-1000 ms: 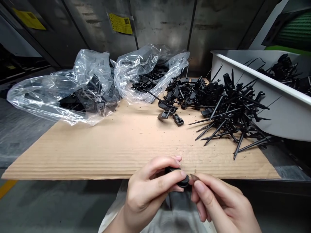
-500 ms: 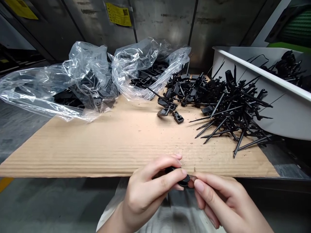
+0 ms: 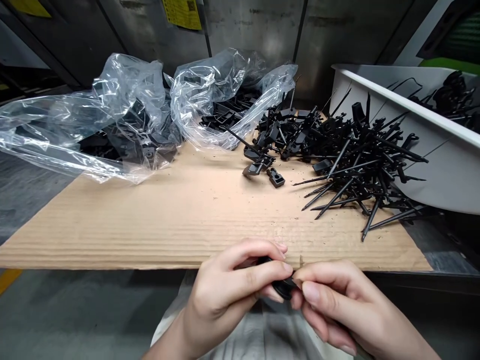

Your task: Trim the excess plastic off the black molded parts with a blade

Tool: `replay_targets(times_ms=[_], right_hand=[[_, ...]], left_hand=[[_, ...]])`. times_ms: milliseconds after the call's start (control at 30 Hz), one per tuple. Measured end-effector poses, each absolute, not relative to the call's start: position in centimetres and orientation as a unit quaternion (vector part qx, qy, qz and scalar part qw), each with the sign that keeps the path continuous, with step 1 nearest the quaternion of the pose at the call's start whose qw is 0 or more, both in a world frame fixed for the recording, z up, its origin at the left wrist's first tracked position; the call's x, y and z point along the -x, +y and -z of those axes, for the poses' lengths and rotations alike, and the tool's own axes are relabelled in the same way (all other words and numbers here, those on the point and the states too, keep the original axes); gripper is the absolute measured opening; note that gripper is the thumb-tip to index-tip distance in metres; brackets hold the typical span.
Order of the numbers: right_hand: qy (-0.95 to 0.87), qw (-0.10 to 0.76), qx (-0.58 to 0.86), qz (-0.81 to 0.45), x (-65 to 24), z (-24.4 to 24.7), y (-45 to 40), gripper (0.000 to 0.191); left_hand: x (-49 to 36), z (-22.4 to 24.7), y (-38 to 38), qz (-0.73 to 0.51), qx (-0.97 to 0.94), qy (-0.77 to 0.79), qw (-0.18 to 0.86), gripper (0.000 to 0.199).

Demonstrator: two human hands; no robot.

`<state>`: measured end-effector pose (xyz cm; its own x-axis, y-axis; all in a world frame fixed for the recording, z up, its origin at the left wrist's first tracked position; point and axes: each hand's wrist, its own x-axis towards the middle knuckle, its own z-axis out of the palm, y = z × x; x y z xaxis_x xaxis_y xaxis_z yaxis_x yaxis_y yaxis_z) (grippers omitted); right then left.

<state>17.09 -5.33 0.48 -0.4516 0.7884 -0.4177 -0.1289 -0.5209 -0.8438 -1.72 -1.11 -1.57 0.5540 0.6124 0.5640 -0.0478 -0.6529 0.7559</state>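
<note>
A cardboard sheet [image 3: 150, 220] is serving as the work surface, probably shielding whatever is lying under it. A pale plastic bin [image 3: 446, 165] is standing beside the surface's right edge, holding more dark pieces within easy reach. A large clear bag [image 3: 129, 82] is slumping over the left edge near the far left corner, its mouth spreading open, perhaps for easy access to the dark parts inside. A tangled pile of black stalks [image 3: 354, 165] is sprawling from the far edge towards the right edge, leaving the near left part bare. A smaller clear bag [image 3: 198, 95] is resting by the far edge, containing similar black parts.

The left hand [image 3: 232, 287] and the right hand [image 3: 337, 300] are meeting at the near edge, right of its middle. A loose black block [image 3: 276, 178] is lying just in front of the pile. The left hand is gripping a rounded black piece [image 3: 283, 288] between thumb and fingers, apparently steadying it with one end exposed. The right hand is pinching a small thin sliver [image 3: 296, 282] against that end; fingertips are hiding most of it, so its exact shape is remaining unclear.
</note>
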Motion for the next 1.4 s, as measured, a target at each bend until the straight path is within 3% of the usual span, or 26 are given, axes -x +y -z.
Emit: replay_targets(times_ms=[200, 367, 433, 533, 633, 933, 1400], right_hand=[[-0.410, 0.257, 0.360, -0.798, -17.6, -0.5, -5.5, 0.033], [-0.446, 0.304, 0.419, -0.731, -17.5, -0.7, -6.7, 0.026], [-0.516, 0.375, 0.471, -0.610, -17.3, -0.5, -7.3, 0.014], [-0.628, 0.479, 0.519, -0.327, -16.8, 0.1, -7.8, 0.021], [-0.698, 0.448, 0.516, -0.213, -16.4, 0.5, -7.9, 0.028], [-0.742, 0.426, 0.503, -0.125, -15.7, 1.1, -7.4, 0.025], [-0.687, 0.494, 0.532, -0.013, -14.3, 2.1, -7.2, 0.025]], left_hand=[[1.2, 1.3, -1.1, -0.448, -0.790, 0.210, 0.363, 0.021], [0.9, 0.9, -1.1, -0.458, -0.788, 0.220, 0.348, 0.018], [1.0, 0.7, -1.1, -0.456, -0.784, 0.239, 0.346, 0.018], [1.1, 0.6, -1.3, -0.446, -0.774, 0.273, 0.358, 0.017], [1.1, 0.6, -1.5, -0.441, -0.770, 0.276, 0.369, 0.021], [0.8, 0.3, -1.3, -0.438, -0.783, 0.234, 0.376, 0.017], [1.2, 0.4, -1.1, -0.428, -0.783, 0.225, 0.392, 0.017]])
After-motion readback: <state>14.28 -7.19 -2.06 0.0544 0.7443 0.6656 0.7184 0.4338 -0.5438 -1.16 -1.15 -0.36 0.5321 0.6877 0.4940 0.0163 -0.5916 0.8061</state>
